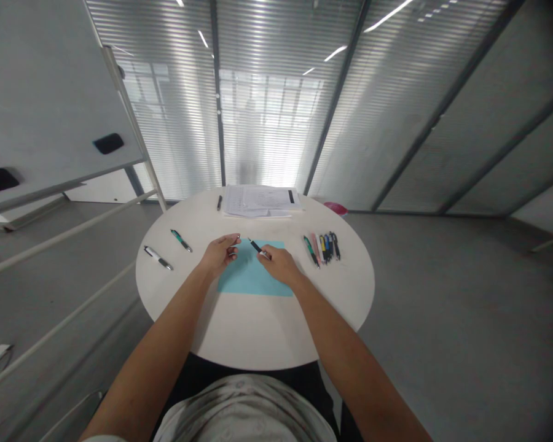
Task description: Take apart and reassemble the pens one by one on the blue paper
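My right hand pinches a black pen over a light blue sheet on the round white table; the pen's tip points up and left toward my left hand. My left hand hovers at the sheet's left corner with fingers curled around a small silvery part that I cannot make out clearly. The two hands are a short gap apart.
A row of several coloured pens lies right of the sheet. A green pen and a white pen lie on the left. Papers and a dark pen lie at the far edge. A whiteboard stands left.
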Demonstrator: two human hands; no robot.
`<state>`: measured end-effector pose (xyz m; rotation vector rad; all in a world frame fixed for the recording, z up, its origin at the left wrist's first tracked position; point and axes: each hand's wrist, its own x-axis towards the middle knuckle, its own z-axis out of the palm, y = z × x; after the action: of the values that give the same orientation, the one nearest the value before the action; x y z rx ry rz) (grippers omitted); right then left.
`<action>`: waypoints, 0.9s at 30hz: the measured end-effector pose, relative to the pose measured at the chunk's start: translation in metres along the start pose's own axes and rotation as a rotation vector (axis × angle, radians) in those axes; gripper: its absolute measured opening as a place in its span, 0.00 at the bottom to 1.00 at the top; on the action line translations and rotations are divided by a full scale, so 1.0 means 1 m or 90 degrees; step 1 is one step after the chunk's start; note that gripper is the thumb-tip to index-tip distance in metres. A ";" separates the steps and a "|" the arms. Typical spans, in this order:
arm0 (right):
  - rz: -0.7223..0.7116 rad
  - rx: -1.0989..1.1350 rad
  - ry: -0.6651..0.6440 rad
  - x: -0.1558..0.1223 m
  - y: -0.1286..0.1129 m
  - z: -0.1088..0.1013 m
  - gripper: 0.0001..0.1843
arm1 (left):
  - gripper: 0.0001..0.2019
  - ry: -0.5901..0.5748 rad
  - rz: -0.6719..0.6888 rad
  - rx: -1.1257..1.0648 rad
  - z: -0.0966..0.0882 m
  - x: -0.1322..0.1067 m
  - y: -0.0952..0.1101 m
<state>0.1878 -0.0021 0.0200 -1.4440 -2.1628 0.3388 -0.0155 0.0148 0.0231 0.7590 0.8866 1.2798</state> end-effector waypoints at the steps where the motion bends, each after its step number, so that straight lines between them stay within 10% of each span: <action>1: -0.003 0.000 0.000 0.000 -0.001 0.000 0.12 | 0.12 0.000 -0.002 0.006 0.000 0.000 0.000; 27: -0.043 -0.023 -0.007 -0.003 -0.008 -0.006 0.14 | 0.14 -0.067 -0.028 0.075 0.003 -0.007 0.000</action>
<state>0.1860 -0.0085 0.0281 -1.3870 -2.2321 0.2859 -0.0132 0.0083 0.0250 0.8875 0.8943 1.1451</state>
